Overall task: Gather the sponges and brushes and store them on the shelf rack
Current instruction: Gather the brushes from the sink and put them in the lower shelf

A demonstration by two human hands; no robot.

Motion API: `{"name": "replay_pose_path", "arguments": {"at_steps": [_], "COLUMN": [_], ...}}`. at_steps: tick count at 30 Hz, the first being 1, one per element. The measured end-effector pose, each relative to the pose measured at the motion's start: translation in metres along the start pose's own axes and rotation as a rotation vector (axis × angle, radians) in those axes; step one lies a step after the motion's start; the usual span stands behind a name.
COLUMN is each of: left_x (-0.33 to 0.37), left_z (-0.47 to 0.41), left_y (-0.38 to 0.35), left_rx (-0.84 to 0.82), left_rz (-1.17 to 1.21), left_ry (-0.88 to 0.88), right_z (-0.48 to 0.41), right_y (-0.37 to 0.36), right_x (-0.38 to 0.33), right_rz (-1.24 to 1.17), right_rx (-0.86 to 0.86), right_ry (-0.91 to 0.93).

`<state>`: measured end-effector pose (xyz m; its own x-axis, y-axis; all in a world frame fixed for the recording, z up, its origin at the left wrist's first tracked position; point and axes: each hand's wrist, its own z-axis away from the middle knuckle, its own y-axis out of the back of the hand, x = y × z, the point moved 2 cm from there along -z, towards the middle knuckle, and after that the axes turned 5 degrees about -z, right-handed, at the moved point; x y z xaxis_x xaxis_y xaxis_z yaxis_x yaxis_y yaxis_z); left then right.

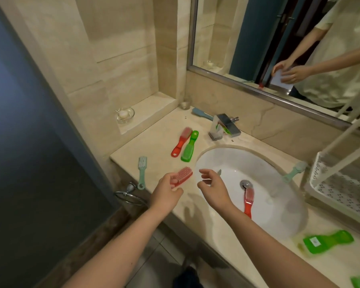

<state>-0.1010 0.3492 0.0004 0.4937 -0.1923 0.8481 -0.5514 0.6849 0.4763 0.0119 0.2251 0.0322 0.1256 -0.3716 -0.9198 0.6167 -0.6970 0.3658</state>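
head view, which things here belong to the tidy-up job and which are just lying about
Job: pink brush in the left hand; red brush beside green brush; pale green brush; second red brush in the sink; blue brush; shelf rack.
Lying about: soap dish; glass; tap; towel ring.

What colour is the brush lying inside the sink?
The brush in the sink is red, paler pink at its bristle end. The head view shows it.
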Motion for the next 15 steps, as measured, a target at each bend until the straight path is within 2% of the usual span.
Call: {"name": "replay_pose_path", "arguments": {"at_steps": [8,15], "left_x": [-0.003,-0.010], "left_z": [-0.050,-0.085], "left_y": [-0.015,-0.032], "left_rx": [0.062,0.042], "left_rz": [-0.310,-0.702], "left_ry": [0.040,0.022], "right_z": [-0.066,-0.108], "right_y": [-0.021,-0.033], "right_x": [0.024,0.049], "right_rz": [0.051,0.134], "right_rx": [-0.149,-0.242], "right_ry": [-0.031,-0.085]}}
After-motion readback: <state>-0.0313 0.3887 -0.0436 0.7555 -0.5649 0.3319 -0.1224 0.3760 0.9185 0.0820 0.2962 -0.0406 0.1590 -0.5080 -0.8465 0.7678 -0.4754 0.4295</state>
